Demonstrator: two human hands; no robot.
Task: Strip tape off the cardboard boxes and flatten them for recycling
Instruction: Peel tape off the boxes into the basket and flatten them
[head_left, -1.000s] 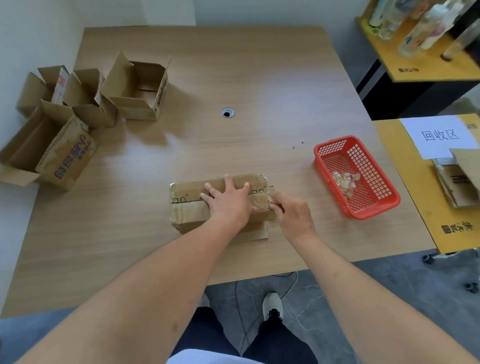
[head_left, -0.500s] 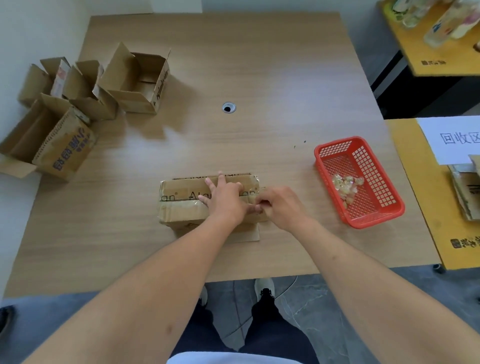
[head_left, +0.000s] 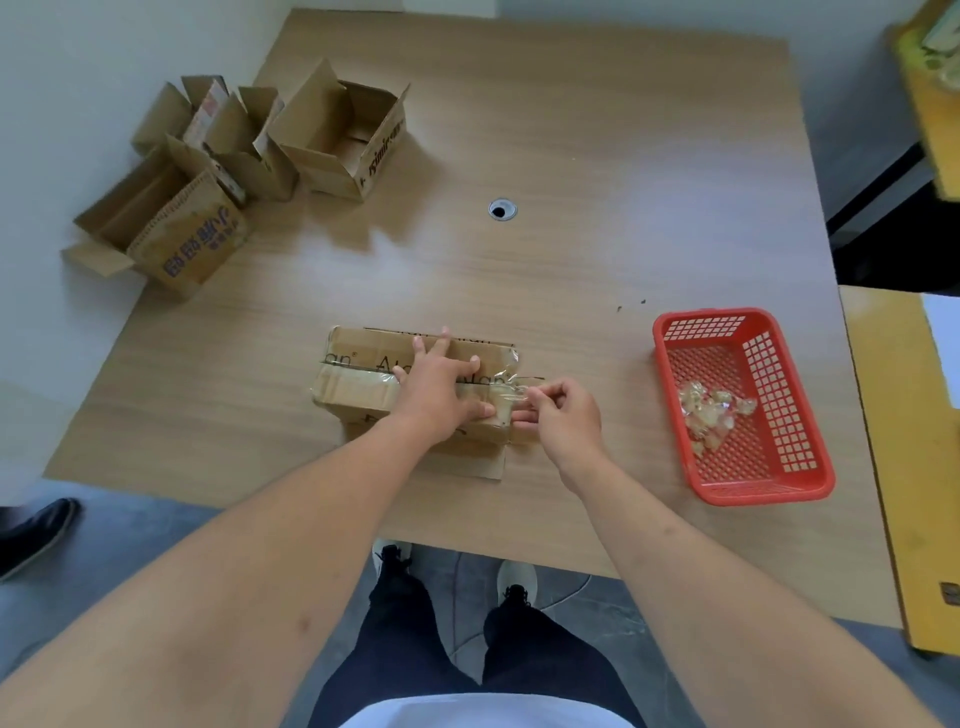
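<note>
Closed cardboard box (head_left: 374, 382) lies near the front edge of the wooden counter (head_left: 597, 156), long side across the view, dark lettering on top, one flap sticking out flat underneath toward the person. Clear tape (head_left: 506, 387) runs along the top seam and wrinkles up shiny at the box's right end. Left hand (head_left: 441, 387) lies flat on the box top, fingers spread straight, pressing down. Right hand (head_left: 563, 413) at the box's right end, thumb and forefinger in a pinch grip on the lifted tape end, other fingers loosely curled. Red plastic basket (head_left: 748, 410) sits to the right, near the counter's right edge, apart from the box, with a clump of crumpled tape scraps (head_left: 714, 410) inside. Three open boxes (head_left: 249, 166) cluster at the far left corner, flaps up, one overhanging the left edge. Wide bare counter between that cluster, the taped box and the basket; a cable hole (head_left: 502, 209) in the middle.
</note>
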